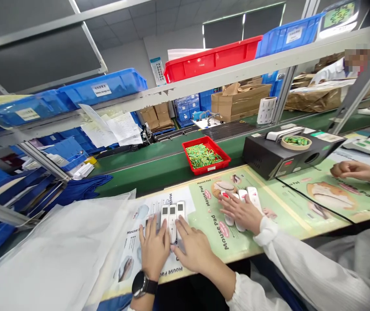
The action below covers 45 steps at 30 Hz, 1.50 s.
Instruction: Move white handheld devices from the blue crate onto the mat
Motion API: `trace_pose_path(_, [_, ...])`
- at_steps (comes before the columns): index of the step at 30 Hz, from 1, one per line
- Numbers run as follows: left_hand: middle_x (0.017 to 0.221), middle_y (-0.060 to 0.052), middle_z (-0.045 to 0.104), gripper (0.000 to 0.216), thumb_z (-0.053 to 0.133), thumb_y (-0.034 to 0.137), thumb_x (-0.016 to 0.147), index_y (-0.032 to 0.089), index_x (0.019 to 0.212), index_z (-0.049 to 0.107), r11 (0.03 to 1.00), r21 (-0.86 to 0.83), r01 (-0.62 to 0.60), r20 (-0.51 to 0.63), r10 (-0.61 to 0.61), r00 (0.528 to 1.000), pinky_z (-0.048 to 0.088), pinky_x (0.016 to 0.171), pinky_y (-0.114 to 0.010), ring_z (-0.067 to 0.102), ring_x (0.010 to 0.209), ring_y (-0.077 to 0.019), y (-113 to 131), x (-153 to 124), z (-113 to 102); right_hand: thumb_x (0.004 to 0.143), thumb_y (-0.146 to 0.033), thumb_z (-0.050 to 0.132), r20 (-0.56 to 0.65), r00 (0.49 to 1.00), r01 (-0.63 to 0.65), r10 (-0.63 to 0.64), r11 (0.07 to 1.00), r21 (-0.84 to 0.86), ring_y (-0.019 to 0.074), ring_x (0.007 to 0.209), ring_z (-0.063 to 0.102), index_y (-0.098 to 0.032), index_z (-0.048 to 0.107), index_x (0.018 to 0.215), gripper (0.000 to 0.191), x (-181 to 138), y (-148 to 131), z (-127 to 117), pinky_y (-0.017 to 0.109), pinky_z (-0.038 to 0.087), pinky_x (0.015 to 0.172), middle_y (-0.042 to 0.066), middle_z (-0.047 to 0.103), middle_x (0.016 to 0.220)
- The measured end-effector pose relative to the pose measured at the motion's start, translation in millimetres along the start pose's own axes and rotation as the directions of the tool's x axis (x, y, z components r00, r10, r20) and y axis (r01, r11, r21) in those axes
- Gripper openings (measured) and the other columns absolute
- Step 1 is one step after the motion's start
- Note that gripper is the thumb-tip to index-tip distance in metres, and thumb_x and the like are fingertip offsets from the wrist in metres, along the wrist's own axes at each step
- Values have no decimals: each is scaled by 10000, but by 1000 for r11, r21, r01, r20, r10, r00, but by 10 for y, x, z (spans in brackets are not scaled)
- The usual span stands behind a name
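Three white remote controls [172, 212] with small grey screens lie side by side on a printed mouse pad mat [129, 242]. My left hand [154, 246], a black watch on its wrist, rests along their left side with fingers spread. From the right, my right hand [194, 244] reaches over the lower part of the remotes, its fingers stretched out and touching them. Both hands partly cover the remotes, so their lower ends are hidden.
A co-worker's hand [245, 212] lies on several white remotes [252, 196] to the right. Behind stands a red tray [206, 170] of green batteries. A black box [264, 157] carries a round dish [296, 144]. White sheeting [52, 250] lies at left; a shelf with bins hangs overhead.
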State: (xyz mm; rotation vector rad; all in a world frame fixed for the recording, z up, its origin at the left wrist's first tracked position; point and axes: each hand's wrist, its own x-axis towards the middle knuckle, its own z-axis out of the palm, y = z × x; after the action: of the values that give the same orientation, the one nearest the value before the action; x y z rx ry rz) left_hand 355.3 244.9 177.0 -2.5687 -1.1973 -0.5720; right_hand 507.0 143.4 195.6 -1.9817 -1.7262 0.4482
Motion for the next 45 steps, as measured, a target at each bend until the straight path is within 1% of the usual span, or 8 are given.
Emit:
trace_pose_path(6, [1462,-160,573,491,447,397,995,216,1425,598,974,-108,198,-70,-206,976,433,1111,-588,524,1331,-361,-150,-295,89,947,-511,524,-45,999,3,-2,1000,19,362,1246,620,-289,366,1597,704,-46,9,75,528,487,1049,80,237,1683])
trace_pose_path(13, [1703,-95,247,614,401,351,1027,282,1622,266,938,-339,65,77,-41,996,394,1209,-543,279,1554,-301,-99,-336,219,977,-473,467,-38,999,8,-9,1000,-26,331,1134,696,-267,340,1610,678,11,5,72,493,554,947,116,311,1649])
trace_pose_path(15, [1710,-99,224,606,426,350,1021,278,1610,302,939,-335,73,32,-67,997,367,1219,-574,260,1559,-321,-109,-323,211,988,-457,445,-26,1000,7,-8,1000,-30,304,1030,733,-301,343,1607,646,26,22,69,483,575,904,96,316,1649])
trace_pose_path(18, [1644,-120,373,565,456,358,1007,247,1559,413,950,-296,103,-36,-119,992,401,1190,-580,349,1512,-332,-123,-331,210,980,-448,465,-45,999,17,-19,999,-38,313,1098,709,-307,339,1609,657,39,48,77,474,575,920,78,293,1662])
trace_pose_path(29, [1519,-126,546,511,415,369,1018,246,1504,517,990,-125,62,136,-45,990,460,1147,-497,525,1383,-314,-75,-128,41,1002,-400,446,-18,998,-58,57,995,-83,249,959,731,-356,393,1576,578,185,-23,117,384,572,809,105,329,1658])
trace_pose_path(37, [1514,-110,561,474,394,366,1032,242,1446,587,978,-189,89,163,-58,985,450,1176,-478,540,1391,-284,-103,-72,-43,990,-345,427,-14,999,-47,45,993,-107,265,994,705,-303,409,1569,580,165,-64,129,404,546,838,131,307,1659])
trace_pose_path(41, [1552,-104,513,518,380,366,1040,251,1538,462,956,-293,23,154,23,988,440,1191,-487,464,1458,-266,157,-132,-69,1004,-372,413,-44,998,-60,54,987,-149,304,1071,690,-266,469,1537,546,7,88,20,477,479,966,169,307,1655])
trace_pose_path(45, [1560,-123,492,535,374,379,1036,230,1544,455,907,-421,8,129,51,990,408,1214,-521,428,1482,-287,783,-39,-90,1008,-311,385,-114,983,-170,143,940,-295,328,1164,656,-191,408,1570,576,-172,401,-156,516,426,1011,212,240,1670])
